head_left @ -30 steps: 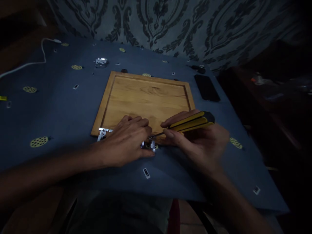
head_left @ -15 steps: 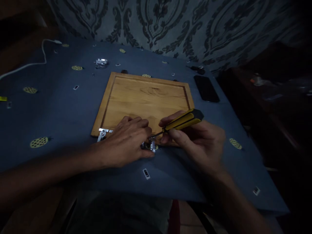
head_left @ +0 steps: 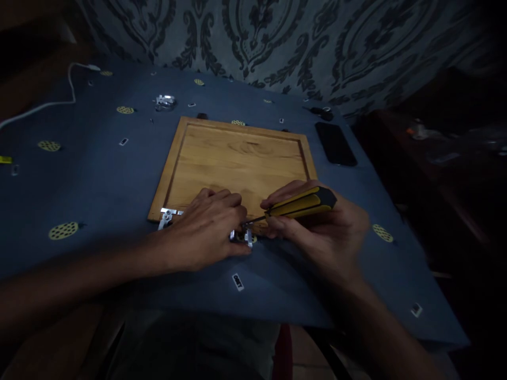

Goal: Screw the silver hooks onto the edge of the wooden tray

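Observation:
A wooden board point(head_left: 237, 158) with a raised rim lies on a blue patterned cloth point(head_left: 95, 179). My left hand point(head_left: 206, 229) rests palm down at the board's near edge, fingers curled over a small metal hinge point(head_left: 242, 237). My right hand point(head_left: 320, 227) grips a yellow and black screwdriver point(head_left: 301, 205), its thin tip pointing left onto that hinge. A second metal hinge point(head_left: 168, 216) sits at the board's near left corner, just left of my left hand.
A black phone point(head_left: 336, 143) lies right of the board. A loose metal fitting point(head_left: 165, 101) and a white cable point(head_left: 55, 100) are at the far left. Small dark items point(head_left: 322, 112) sit near the patterned wall. The table's edge runs close to my body.
The screwdriver handle has swung and twisted in my right hand, dipping then rising again, while its tip stays on the hinge. My left hand has not moved.

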